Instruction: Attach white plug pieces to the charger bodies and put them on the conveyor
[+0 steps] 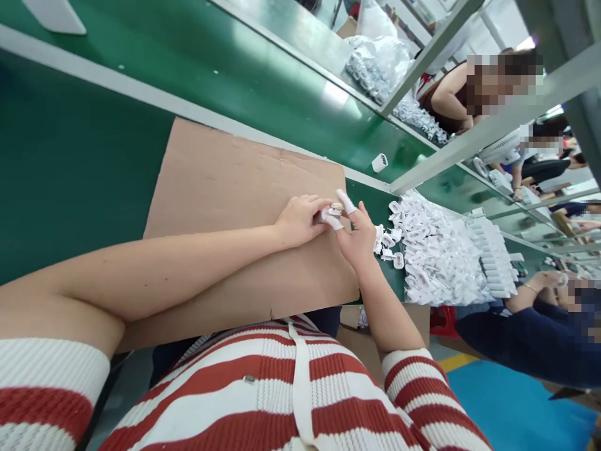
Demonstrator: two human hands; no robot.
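Note:
Over the right part of a brown cardboard sheet (225, 181), both hands meet around a small white plastic part (334, 210). My left hand (300, 220) has its fingers closed on the part from the left side. From the right, my right hand (355, 235) pinches the same part, with white covers on the thumb and a finger; the covered finger points up and away. The fingers partly hide the part's shape. Just right of my right hand, several loose white parts (389, 241) lie on the green table.
A big pile of bagged white parts (436, 250) lies at the right, beside stacked white pieces (495, 257). One white piece (379, 163) stands on the green conveyor (282, 88). A metal post (422, 59) rises behind it. Other people sit at the far side and right.

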